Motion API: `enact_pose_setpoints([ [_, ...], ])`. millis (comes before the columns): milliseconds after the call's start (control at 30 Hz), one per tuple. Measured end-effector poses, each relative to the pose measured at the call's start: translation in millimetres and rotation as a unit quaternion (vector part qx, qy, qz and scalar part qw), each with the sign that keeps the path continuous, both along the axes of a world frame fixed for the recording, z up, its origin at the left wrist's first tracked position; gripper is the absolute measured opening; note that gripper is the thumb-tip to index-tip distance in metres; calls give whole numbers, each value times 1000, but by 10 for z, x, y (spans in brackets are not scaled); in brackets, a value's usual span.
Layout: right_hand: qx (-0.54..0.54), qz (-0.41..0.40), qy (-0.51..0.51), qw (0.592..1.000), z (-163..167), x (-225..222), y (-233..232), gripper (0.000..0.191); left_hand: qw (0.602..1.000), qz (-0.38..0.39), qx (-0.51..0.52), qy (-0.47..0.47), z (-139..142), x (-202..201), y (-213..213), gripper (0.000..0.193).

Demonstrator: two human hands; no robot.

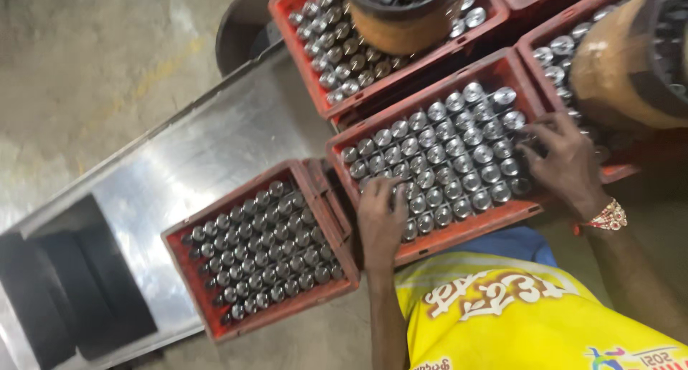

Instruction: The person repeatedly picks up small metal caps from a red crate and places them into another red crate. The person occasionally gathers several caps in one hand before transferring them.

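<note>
left hand [381, 219] flat, open on capped bottles [437, 159] | right hand [566, 162] fingers spread, pressing caps, grasping nothing | red crate [459, 230] keeps rows upright

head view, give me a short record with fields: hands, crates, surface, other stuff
left hand: rests on the near edge of the middle crate, fingers on the metal caps
right hand: on the caps at that crate's right side, beaded bracelet on the wrist
crates: red, several, all filled with rows of shiny round caps; one near crate stands left of the middle one
surface: near crate sits on a metal chute
other: two brown tubs standing on the far crates
</note>
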State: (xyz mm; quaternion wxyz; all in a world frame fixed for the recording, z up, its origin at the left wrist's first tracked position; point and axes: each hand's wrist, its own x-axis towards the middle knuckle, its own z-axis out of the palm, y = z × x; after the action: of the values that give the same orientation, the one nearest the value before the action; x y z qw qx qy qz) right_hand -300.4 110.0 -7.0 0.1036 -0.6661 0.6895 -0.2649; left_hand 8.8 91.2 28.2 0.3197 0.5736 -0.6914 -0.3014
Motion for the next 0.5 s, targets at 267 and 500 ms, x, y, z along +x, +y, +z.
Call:
enact_pose_setpoints([
  [267, 62, 70, 58, 994, -41, -123, 14, 22, 989, 60, -28, -130, -143, 529, 526, 17],
  [500, 165, 136, -111, 970, 135, -294, -118, 47, 980, 89, 80, -160, -241, 453, 638, 31],
])
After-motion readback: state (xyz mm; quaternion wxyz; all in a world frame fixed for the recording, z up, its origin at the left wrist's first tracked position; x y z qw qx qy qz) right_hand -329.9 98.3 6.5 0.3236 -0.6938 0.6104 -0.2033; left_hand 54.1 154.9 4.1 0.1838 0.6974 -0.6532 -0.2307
